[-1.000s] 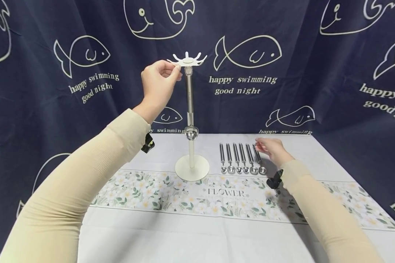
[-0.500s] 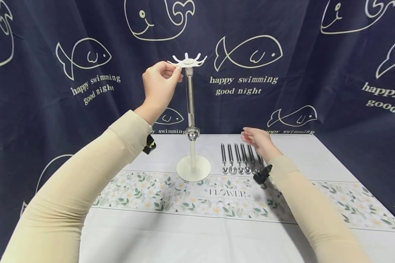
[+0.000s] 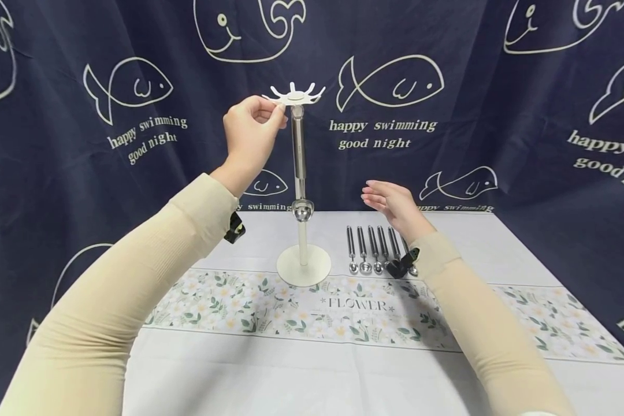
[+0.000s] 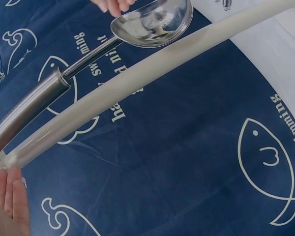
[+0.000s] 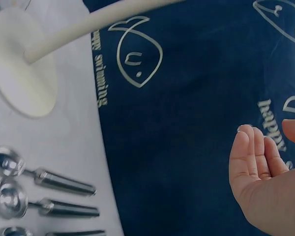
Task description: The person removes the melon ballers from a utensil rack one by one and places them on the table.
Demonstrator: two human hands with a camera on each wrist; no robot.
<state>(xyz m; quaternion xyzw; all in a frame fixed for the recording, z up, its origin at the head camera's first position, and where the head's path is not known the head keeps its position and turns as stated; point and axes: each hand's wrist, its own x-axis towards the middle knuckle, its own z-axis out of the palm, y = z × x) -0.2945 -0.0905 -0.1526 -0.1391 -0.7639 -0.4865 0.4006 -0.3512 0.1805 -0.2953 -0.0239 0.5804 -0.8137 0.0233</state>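
Note:
A white stand has a ring of upturned hooks (image 3: 295, 98) on top of its pole (image 4: 128, 83). My left hand (image 3: 252, 130) pinches the left edge of that hook ring between thumb and fingers. From the front of the ring hangs a steel ladle (image 3: 299, 150), its bowl down; the left wrist view shows the deep bowl (image 4: 155, 24) beside the pole. My right hand (image 3: 392, 205) is in the air to the right of the stand, fingers loosely straight and holding nothing. Below it, several steel utensils with round bowls (image 3: 363, 242) lie in a row on the table.
The stand's round base (image 3: 291, 276) rests on the white table (image 3: 270, 375). Across the table runs a floral strip (image 3: 301, 312) with the word FLOWER. A navy curtain (image 3: 291, 29) with fish drawings hangs behind. My right wrist camera (image 3: 403, 263) overlaps some utensils in the head view.
My right hand has risen from beside the rightmost utensil and moved left towards the stand, with nothing in it. My left hand and the hanging ladle have stayed in place.

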